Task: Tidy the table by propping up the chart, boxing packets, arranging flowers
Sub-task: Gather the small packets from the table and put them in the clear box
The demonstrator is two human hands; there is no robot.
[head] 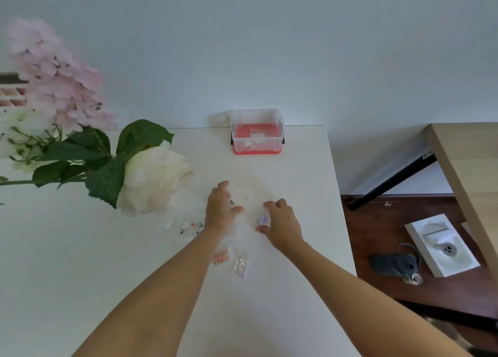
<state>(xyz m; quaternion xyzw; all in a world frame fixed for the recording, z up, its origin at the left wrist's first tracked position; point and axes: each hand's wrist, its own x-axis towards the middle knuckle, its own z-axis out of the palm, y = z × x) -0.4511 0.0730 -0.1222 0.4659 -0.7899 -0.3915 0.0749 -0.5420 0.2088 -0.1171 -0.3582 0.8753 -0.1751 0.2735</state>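
Several small clear packets lie on the white table [80,262]. My left hand [219,208] pinches a clear packet with a barcode label [237,195] between thumb and fingers. My right hand [280,226] grips a small glittery packet [262,219] right beside it. Nearer to me lie a packet with pink pieces [219,258], a silvery packet [239,266] and, to the left, a labelled packet [188,228]. A clear box with a coral base [257,131] stands open at the table's far edge with packets inside. Artificial flowers, a white rose [155,179] and pink hydrangea [58,79], lean in from the left.
A chart with pink rows [12,95] shows at the far left behind the flowers. Right of the table, a dark wooden surface [377,249] holds a white boxed item [442,245] and a grey pouch [393,263]. A light wooden tabletop [469,173] stands at the right.
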